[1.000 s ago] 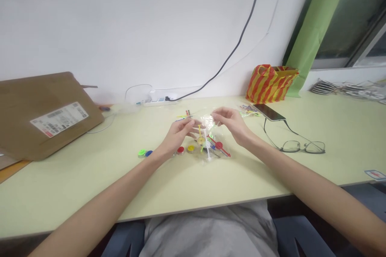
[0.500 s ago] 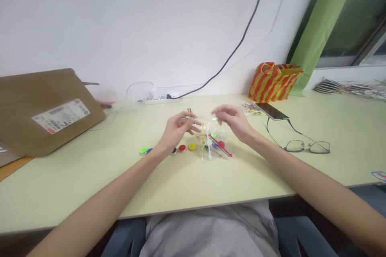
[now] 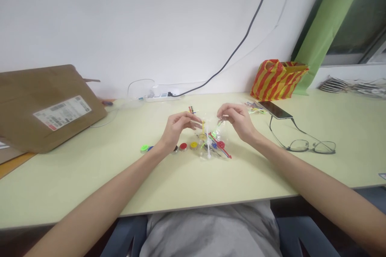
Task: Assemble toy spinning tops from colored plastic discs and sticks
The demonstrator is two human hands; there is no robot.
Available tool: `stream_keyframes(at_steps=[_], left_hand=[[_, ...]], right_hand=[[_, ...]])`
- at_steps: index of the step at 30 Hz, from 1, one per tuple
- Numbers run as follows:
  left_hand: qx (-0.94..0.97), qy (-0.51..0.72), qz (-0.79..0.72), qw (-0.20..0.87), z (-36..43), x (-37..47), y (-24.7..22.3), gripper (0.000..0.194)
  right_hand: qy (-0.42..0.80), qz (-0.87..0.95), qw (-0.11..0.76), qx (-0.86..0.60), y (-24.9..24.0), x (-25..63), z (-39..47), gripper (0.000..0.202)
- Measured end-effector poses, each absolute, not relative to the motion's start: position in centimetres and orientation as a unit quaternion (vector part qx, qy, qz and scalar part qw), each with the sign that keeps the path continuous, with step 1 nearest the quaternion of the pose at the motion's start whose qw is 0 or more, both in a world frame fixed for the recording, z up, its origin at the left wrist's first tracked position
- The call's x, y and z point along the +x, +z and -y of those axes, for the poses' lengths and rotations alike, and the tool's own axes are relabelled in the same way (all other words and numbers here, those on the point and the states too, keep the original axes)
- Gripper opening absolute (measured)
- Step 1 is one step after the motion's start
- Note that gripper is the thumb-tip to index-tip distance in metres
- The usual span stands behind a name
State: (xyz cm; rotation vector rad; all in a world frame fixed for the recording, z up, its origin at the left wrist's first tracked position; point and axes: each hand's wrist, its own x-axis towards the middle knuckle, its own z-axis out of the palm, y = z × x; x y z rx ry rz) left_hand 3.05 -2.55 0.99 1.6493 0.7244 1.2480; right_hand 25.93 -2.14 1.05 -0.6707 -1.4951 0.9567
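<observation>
A clear plastic bag (image 3: 205, 153) rests on the table between my hands. Colored plastic arrow pieces lie inside it, among them a white arrow (image 3: 208, 142) and a red arrow (image 3: 221, 144). My left hand (image 3: 178, 128) pinches the bag's upper left edge, its fingers nearly straight. At the upper right edge, my right hand (image 3: 238, 120) has bent fingers and thumb closed on the film. Left of the bag, small round plastic pieces form a row, including a yellow one (image 3: 194, 145), a red one (image 3: 183, 146) and a green one (image 3: 144, 148); my left forearm partly covers the row.
Small colored pieces (image 3: 191, 109) lie behind my left hand. Farther right are another bag of colored pieces (image 3: 255, 107), a phone (image 3: 275, 110), eyeglasses (image 3: 310, 147) and a striped bag (image 3: 277, 80). A cardboard mailer (image 3: 51, 108) lies left; a power strip (image 3: 161, 95) sits by the wall.
My hands have drawn slightly apart at the bag's top, the right one shifting a little to the right. The bag and its arrows stay about where they were. The whole view has shifted slightly.
</observation>
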Motion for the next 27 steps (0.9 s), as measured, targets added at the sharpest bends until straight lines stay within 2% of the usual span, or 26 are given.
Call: stream_keyframes(at_steps=[5,9,12,16,19,23,27], left_hand=[[0.685,0.508,-0.334,0.401,3.2,3.6,1.3,0.026],[0.674,0.519,-0.336,0.404,3.6,4.1,1.1,0.04],[0.67,0.525,-0.335,0.405,3.5,4.3,0.9,0.045],[0.661,0.528,-0.322,0.424,3.2,4.2,0.6,0.039],[0.67,0.508,-0.339,0.422,3.2,4.1,0.5,0.047],[0.701,0.466,-0.354,0.408,3.3,4.2,0.5,0.03],[0.708,0.465,-0.347,0.402,2.8,4.1,-0.1,0.027]], right_hand=[[0.4,0.645,0.581,-0.295,1.3,25.5,2.5,0.023],[0.373,0.67,0.531,-0.361,1.0,24.8,2.8,0.037],[0.379,0.661,0.526,-0.377,0.5,24.5,2.7,0.038],[0.392,0.656,0.533,-0.363,0.2,24.6,2.6,0.036],[0.387,0.671,0.528,-0.35,0.5,24.7,2.7,0.032],[0.384,0.685,0.505,-0.358,0.8,24.6,3.0,0.03],[0.422,0.682,0.469,-0.37,0.5,24.9,2.7,0.027]])
